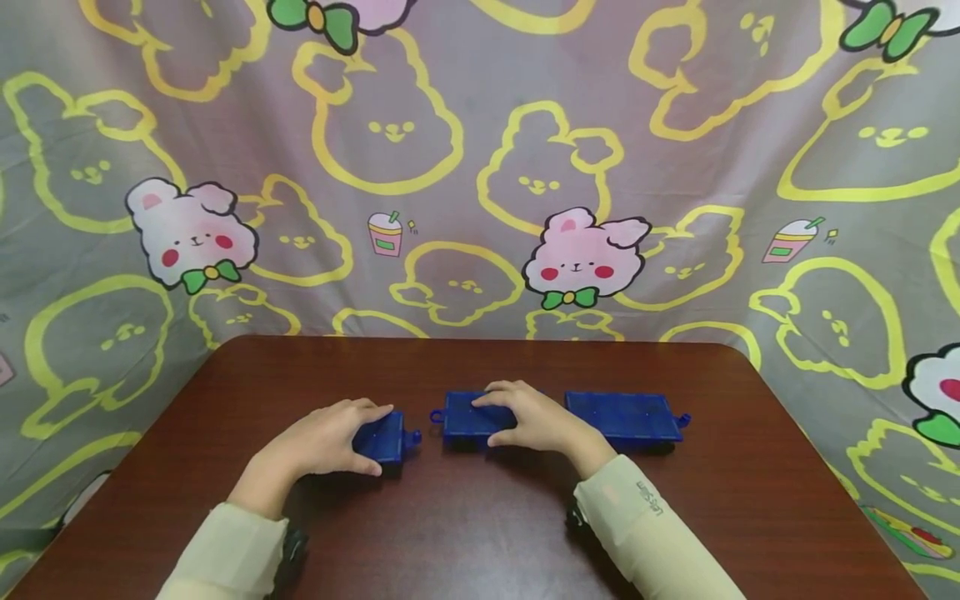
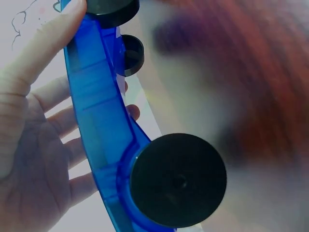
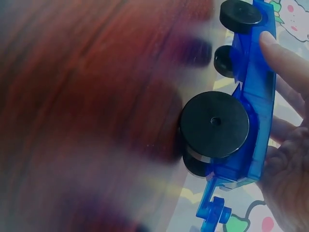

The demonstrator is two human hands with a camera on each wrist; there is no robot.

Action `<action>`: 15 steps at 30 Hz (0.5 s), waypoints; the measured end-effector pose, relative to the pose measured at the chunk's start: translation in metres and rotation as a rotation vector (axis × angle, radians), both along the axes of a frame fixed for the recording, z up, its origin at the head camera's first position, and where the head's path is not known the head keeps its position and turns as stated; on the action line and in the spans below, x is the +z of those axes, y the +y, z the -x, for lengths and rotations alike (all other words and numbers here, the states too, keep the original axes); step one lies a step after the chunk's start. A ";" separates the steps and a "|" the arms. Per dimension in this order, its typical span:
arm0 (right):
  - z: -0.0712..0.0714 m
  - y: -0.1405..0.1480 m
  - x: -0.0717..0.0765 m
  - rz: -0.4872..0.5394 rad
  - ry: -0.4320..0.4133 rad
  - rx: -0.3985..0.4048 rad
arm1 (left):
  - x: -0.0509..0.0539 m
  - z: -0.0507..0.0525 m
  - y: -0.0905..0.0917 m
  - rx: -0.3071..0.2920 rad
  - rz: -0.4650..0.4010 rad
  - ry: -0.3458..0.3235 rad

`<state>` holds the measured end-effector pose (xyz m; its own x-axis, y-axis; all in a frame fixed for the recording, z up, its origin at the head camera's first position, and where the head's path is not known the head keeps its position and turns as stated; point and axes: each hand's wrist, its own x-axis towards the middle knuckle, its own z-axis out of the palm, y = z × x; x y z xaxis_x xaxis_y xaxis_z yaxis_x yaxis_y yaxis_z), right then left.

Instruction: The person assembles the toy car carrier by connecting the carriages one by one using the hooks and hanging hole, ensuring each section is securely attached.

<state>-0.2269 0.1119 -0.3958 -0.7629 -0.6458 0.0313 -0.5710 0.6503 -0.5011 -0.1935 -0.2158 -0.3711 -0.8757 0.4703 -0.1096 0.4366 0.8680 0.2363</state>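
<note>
On the brown table, my left hand [image 1: 330, 437] grips a translucent blue toy wagon [image 1: 390, 437] by its long sides, thumb on the near side. Black wheels [image 2: 178, 181] show under it in the left wrist view. A small coupling hook [image 1: 412, 437] sticks out of its right end. My right hand [image 1: 528, 417] holds a second blue wagon [image 1: 461, 417] across its sides. The ring [image 1: 437, 415] at this wagon's left end faces the hook, with a small gap between them. Right of that hand lies a third blue wagon [image 1: 618, 417]; my wrist hides where those two meet.
The brown table [image 1: 465, 533] has a far edge close to a grey curtain [image 1: 465, 200] printed with yellow outlines and rabbit faces. A hook [image 1: 682, 421] projects from the third wagon's right end.
</note>
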 end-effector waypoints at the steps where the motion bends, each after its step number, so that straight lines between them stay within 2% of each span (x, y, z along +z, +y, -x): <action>1: 0.000 0.000 0.000 -0.001 -0.003 -0.003 | 0.000 0.001 0.000 0.002 0.000 -0.004; 8: 0.001 0.002 -0.001 0.027 -0.017 -0.002 | 0.003 0.008 0.003 0.011 0.007 -0.034; 15: -0.001 0.002 -0.001 0.052 -0.019 0.000 | 0.006 0.014 0.008 -0.009 0.015 -0.023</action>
<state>-0.2259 0.1141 -0.3968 -0.7635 -0.6439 0.0502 -0.5611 0.6228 -0.5452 -0.2078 -0.2073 -0.3654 -0.8688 0.4759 -0.1367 0.4388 0.8679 0.2330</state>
